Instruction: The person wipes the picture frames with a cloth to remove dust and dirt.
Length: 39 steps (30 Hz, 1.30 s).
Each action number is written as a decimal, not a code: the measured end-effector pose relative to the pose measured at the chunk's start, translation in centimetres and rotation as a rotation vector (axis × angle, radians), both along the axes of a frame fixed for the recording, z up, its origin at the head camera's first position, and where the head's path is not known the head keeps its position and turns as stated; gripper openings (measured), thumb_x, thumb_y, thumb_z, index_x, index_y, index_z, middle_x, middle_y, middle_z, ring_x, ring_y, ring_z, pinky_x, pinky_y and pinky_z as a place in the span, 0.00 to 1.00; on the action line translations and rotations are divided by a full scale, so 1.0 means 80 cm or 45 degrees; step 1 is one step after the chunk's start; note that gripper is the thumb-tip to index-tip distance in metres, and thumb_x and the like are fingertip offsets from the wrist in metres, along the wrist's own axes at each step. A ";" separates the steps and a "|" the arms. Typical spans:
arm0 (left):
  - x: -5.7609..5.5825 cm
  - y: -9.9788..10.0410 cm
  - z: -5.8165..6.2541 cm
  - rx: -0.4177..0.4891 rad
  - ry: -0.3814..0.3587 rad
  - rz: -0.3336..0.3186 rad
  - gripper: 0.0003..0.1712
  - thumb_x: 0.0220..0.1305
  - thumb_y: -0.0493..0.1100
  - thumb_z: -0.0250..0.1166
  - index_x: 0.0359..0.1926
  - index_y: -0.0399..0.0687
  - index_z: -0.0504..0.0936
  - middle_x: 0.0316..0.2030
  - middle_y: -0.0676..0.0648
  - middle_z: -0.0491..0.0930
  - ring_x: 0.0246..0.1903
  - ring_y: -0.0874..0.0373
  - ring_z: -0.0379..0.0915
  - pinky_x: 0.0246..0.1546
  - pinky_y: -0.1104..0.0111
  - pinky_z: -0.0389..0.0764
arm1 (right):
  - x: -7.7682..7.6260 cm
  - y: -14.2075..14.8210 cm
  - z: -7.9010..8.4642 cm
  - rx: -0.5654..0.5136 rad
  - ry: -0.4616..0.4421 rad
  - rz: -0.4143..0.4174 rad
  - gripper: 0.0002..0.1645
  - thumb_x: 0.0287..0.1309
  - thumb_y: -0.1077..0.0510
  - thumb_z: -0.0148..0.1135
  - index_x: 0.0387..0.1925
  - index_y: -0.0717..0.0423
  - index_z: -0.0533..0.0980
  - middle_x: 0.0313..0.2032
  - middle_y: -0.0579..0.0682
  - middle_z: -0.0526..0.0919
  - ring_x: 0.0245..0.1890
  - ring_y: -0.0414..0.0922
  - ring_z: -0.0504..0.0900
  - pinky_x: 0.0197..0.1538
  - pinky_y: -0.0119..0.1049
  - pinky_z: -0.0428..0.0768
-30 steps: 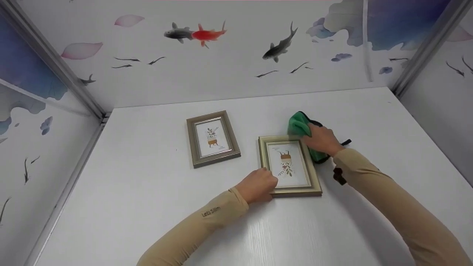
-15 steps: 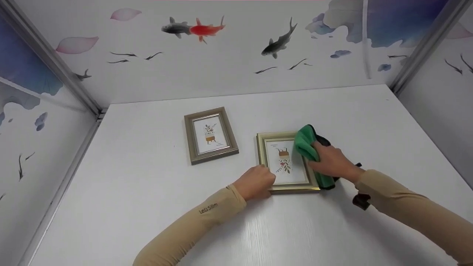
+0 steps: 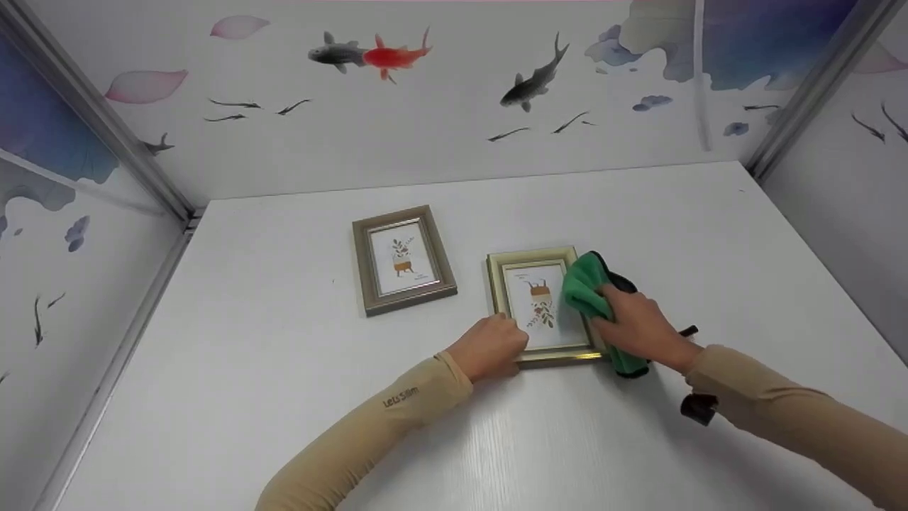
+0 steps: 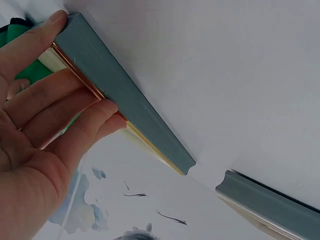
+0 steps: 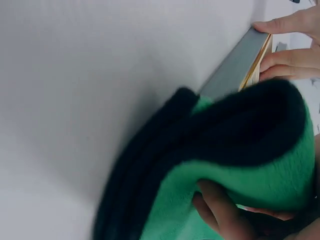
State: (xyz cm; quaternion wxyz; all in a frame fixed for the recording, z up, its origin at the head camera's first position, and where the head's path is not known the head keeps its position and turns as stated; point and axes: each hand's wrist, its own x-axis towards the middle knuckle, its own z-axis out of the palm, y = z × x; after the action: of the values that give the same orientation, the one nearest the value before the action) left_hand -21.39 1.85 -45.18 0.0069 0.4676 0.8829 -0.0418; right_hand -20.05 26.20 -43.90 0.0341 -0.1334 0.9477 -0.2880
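The left hand (image 3: pixel 489 348) has its fingers bent around the near left corner of the gold frame (image 3: pixel 557 356), pinching its edge. The frame lies face up on the worktop (image 3: pixel 213 369), between both hands. The right hand's (image 3: pixel 642 330) fingers grip a bunched green cloth (image 3: pixel 587 282), draped over the frame's right side. A brownish frame (image 3: pixel 444 259) lies apart, beyond the left hand.

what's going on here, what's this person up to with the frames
A person is working at a white table, apparently wiping down a gold picture frame. The left hand grips its left edge near the lower corner, while the right hand holds a bunched green cloth at its right side. The brownish picture frame lies face up farther to the left, with neither hand on it.
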 end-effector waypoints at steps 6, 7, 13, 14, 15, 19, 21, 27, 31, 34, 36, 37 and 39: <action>-0.002 0.001 0.001 -0.014 -0.019 -0.007 0.05 0.57 0.40 0.69 0.34 0.43 0.87 0.26 0.48 0.82 0.27 0.56 0.75 0.33 0.67 0.79 | -0.041 -0.002 -0.010 -0.011 0.053 -0.086 0.07 0.62 0.63 0.53 0.40 0.64 0.69 0.24 0.53 0.72 0.20 0.46 0.73 0.24 0.41 0.73; -0.002 0.002 0.001 -0.012 -0.019 -0.012 0.05 0.57 0.40 0.69 0.34 0.43 0.87 0.26 0.48 0.82 0.27 0.56 0.75 0.33 0.67 0.79 | -0.048 -0.002 -0.011 -0.012 0.055 -0.099 0.09 0.62 0.63 0.52 0.41 0.65 0.70 0.25 0.54 0.73 0.21 0.47 0.73 0.25 0.42 0.73; 0.000 0.004 0.000 0.017 -0.011 -0.021 0.03 0.54 0.38 0.69 0.31 0.43 0.86 0.24 0.48 0.81 0.25 0.57 0.73 0.29 0.68 0.79 | -0.087 -0.001 -0.014 0.000 0.085 -0.114 0.15 0.64 0.63 0.50 0.49 0.69 0.69 0.32 0.63 0.77 0.26 0.53 0.76 0.31 0.49 0.74; 0.000 0.004 -0.001 0.022 -0.015 -0.021 0.03 0.54 0.38 0.69 0.30 0.43 0.86 0.24 0.48 0.81 0.24 0.58 0.73 0.28 0.67 0.79 | -0.091 0.000 -0.015 0.003 0.091 -0.111 0.15 0.64 0.63 0.50 0.49 0.70 0.69 0.33 0.64 0.78 0.27 0.54 0.76 0.32 0.51 0.74; 0.000 0.004 -0.001 0.025 -0.016 -0.022 0.03 0.54 0.38 0.69 0.30 0.43 0.86 0.24 0.48 0.81 0.24 0.58 0.72 0.28 0.67 0.78 | -0.094 0.001 -0.016 0.003 0.096 -0.109 0.16 0.64 0.63 0.50 0.50 0.70 0.69 0.34 0.65 0.78 0.27 0.54 0.76 0.32 0.51 0.74; 0.001 0.005 -0.002 0.028 -0.023 -0.010 0.02 0.55 0.38 0.69 0.29 0.43 0.85 0.23 0.49 0.80 0.24 0.58 0.72 0.29 0.67 0.78 | -0.094 0.006 -0.019 -0.002 0.127 -0.087 0.16 0.64 0.64 0.51 0.50 0.69 0.70 0.33 0.65 0.78 0.26 0.54 0.76 0.31 0.51 0.74; 0.001 0.005 -0.002 0.025 -0.032 0.003 0.02 0.55 0.38 0.69 0.29 0.44 0.85 0.23 0.50 0.80 0.25 0.58 0.71 0.30 0.67 0.78 | -0.086 0.007 -0.020 -0.012 0.144 -0.072 0.12 0.64 0.64 0.51 0.46 0.68 0.70 0.29 0.61 0.77 0.24 0.53 0.75 0.29 0.50 0.73; 0.000 0.002 -0.001 0.018 -0.050 0.018 0.04 0.56 0.40 0.69 0.30 0.43 0.86 0.23 0.49 0.80 0.25 0.58 0.72 0.30 0.67 0.78 | -0.043 0.002 -0.025 -0.025 0.188 -0.029 0.03 0.62 0.66 0.54 0.36 0.62 0.68 0.21 0.50 0.69 0.20 0.45 0.70 0.24 0.41 0.70; -0.001 0.001 0.000 0.015 -0.067 0.031 0.05 0.57 0.40 0.69 0.31 0.43 0.86 0.23 0.49 0.80 0.25 0.58 0.71 0.29 0.67 0.78 | -0.012 -0.001 -0.026 0.036 0.263 0.019 0.05 0.60 0.67 0.57 0.35 0.61 0.68 0.19 0.47 0.67 0.17 0.42 0.69 0.22 0.38 0.70; -0.003 0.000 0.002 0.012 -0.071 0.037 0.05 0.57 0.40 0.69 0.31 0.43 0.87 0.23 0.49 0.80 0.25 0.59 0.70 0.30 0.68 0.78 | 0.009 -0.003 -0.024 0.102 0.300 0.066 0.07 0.57 0.67 0.59 0.36 0.60 0.69 0.18 0.45 0.67 0.17 0.39 0.68 0.22 0.37 0.70; -0.003 0.000 0.002 0.008 -0.077 0.039 0.05 0.57 0.40 0.69 0.32 0.43 0.87 0.24 0.48 0.80 0.25 0.58 0.71 0.30 0.67 0.78 | 0.021 -0.003 -0.021 0.163 0.296 0.104 0.09 0.57 0.66 0.61 0.37 0.60 0.69 0.18 0.43 0.66 0.18 0.38 0.68 0.22 0.36 0.70; -0.004 0.000 0.002 0.007 -0.077 0.040 0.05 0.57 0.40 0.69 0.32 0.43 0.87 0.24 0.48 0.81 0.25 0.58 0.71 0.31 0.67 0.78 | 0.026 -0.003 -0.019 0.195 0.290 0.124 0.10 0.57 0.66 0.62 0.38 0.60 0.69 0.18 0.43 0.66 0.19 0.38 0.68 0.23 0.35 0.70; -0.005 0.000 0.002 0.004 -0.076 0.038 0.05 0.57 0.40 0.69 0.32 0.43 0.86 0.24 0.48 0.81 0.25 0.58 0.72 0.31 0.67 0.78 | 0.037 0.000 -0.015 0.263 0.286 0.167 0.14 0.55 0.65 0.66 0.41 0.62 0.71 0.21 0.44 0.70 0.21 0.39 0.69 0.25 0.36 0.71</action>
State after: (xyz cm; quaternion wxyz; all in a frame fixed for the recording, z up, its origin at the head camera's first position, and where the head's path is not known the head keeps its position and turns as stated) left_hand -21.76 1.82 -45.04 0.0329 0.4555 0.8892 -0.0263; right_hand -17.10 26.18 -45.12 -0.0398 -0.2222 0.9593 -0.1695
